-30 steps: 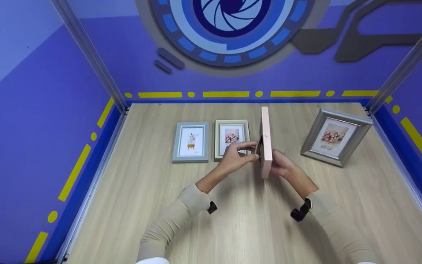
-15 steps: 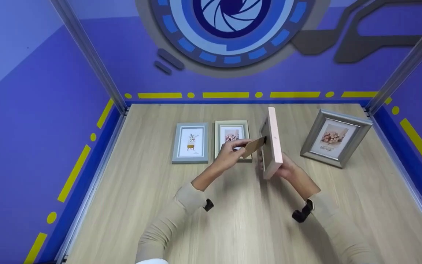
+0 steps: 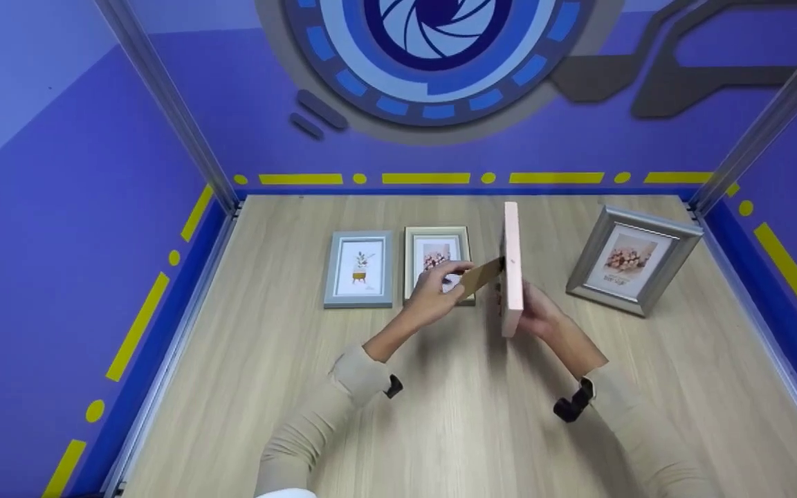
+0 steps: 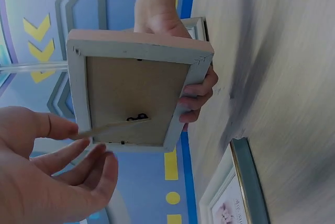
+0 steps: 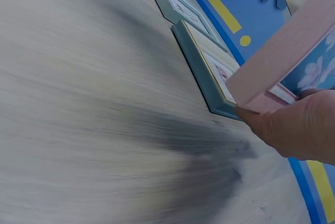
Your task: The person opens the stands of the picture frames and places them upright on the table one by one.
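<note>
Above tbl [image 3: 440,443], gripping 1 upright pink frame [image 3: 513,270] w/ R hand [image 3: 542,315], pinching its brown stand leg [image 3: 479,278] w/ L hand [image 3: 432,294]; near 2 pale frames [image 3: 333,270] to left, 1 silver frame [image 3: 661,273] to right.

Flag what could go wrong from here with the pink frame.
The left hand pinches the brown stand leg, tilted out from its black hinge; too hard a pull might strain that joint.
The right hand grips the pink frame along one edge, so it could tip or slip.
If it drops, it may knock the cream frame lying close by.
</note>
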Demonstrator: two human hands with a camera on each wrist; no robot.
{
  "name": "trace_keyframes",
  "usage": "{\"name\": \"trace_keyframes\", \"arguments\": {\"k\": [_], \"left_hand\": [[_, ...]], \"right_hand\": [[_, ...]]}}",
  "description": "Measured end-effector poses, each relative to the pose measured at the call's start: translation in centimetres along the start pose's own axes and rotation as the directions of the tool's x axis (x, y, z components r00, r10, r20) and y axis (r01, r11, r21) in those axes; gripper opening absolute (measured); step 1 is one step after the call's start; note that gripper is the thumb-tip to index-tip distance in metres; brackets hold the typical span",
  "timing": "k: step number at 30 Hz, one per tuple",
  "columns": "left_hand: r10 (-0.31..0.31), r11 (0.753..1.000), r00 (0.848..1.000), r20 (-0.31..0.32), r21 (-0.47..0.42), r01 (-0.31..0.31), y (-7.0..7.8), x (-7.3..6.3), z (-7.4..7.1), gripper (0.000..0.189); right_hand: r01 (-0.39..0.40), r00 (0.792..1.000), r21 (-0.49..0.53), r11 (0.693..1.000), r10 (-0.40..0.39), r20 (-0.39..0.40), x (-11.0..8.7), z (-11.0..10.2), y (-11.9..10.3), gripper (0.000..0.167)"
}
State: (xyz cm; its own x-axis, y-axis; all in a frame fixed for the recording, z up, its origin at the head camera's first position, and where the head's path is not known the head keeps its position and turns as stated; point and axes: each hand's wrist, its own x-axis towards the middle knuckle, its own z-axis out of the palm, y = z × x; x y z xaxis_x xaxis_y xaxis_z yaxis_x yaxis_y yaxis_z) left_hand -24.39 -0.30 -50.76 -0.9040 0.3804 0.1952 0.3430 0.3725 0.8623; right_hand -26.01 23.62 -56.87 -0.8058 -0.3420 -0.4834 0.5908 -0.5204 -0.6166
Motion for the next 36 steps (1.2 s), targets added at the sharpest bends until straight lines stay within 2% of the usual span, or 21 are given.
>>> {"name": "trace_keyframes", "arguments": {"k": [3,4,6,10,15,20,24,27,30,33,36], "left_hand": [[0.08,0.991,0.997,-0.012,0.109,-0.079,0.7,0.0,0.3,0.036],[0.101,0.987,0.995,-0.005,0.126,-0.1,1.0,0.1,0.5,0.035],[0.105,0.987,0.994,0.018,0.122,-0.106,1.5,0.4,0.7,0.034],[0.039,0.993,0.999,0.008,0.111,-0.04,1.9,1.2,1.2,0.031],[-0.053,0.993,0.998,-0.03,0.105,0.055,1.1,1.8,1.6,0.028],[-0.092,0.987,0.995,-0.03,0.131,0.095,-0.2,2.5,1.7,0.025],[-0.112,0.988,0.994,0.001,0.108,0.111,-1.0,3.1,1.9,0.024],[-0.118,0.989,0.993,0.023,0.097,0.115,-1.4,3.6,2.2,0.026],[-0.12,0.988,0.992,0.025,0.105,0.117,-1.8,4.0,2.7,0.028],[-0.126,0.986,0.992,0.011,0.113,0.124,-2.3,4.5,3.3,0.027],[-0.112,0.985,0.994,-0.02,0.128,0.114,-2.9,5.2,3.9,0.025]], "right_hand": [[0.06,0.998,-0.025,0.998,-0.061,-0.03,0.5,-0.1,0.0,0.022],[0.079,0.996,-0.044,0.996,-0.081,-0.042,0.6,-0.1,0.0,0.022],[0.126,0.991,-0.074,0.989,-0.129,-0.043,0.8,-0.1,-0.1,0.024],[0.191,0.976,-0.083,0.978,-0.198,-0.094,0.9,-0.1,-0.5,0.03],[0.247,0.95,-0.111,0.963,-0.263,-0.167,0.8,-0.3,-0.8,0.051],[0.308,0.909,-0.18,0.934,-0.345,-0.235,0.9,-0.7,-1.1,0.056],[0.344,0.867,-0.239,0.908,-0.405,-0.289,1.1,-0.8,-1.3,0.06],[0.357,0.833,-0.318,0.878,-0.454,-0.318,1.2,-0.9,-1.4,0.062],[0.359,0.792,-0.415,0.836,-0.508,-0.338,1.2,-1.0,-1.7,0.062],[0.363,0.751,-0.517,0.775,-0.571,-0.33,0.9,-1.1,-2.1,0.06],[0.374,0.725,-0.604,0.704,-0.628,-0.284,0.5,-1.1,-2.6,0.06]]}}
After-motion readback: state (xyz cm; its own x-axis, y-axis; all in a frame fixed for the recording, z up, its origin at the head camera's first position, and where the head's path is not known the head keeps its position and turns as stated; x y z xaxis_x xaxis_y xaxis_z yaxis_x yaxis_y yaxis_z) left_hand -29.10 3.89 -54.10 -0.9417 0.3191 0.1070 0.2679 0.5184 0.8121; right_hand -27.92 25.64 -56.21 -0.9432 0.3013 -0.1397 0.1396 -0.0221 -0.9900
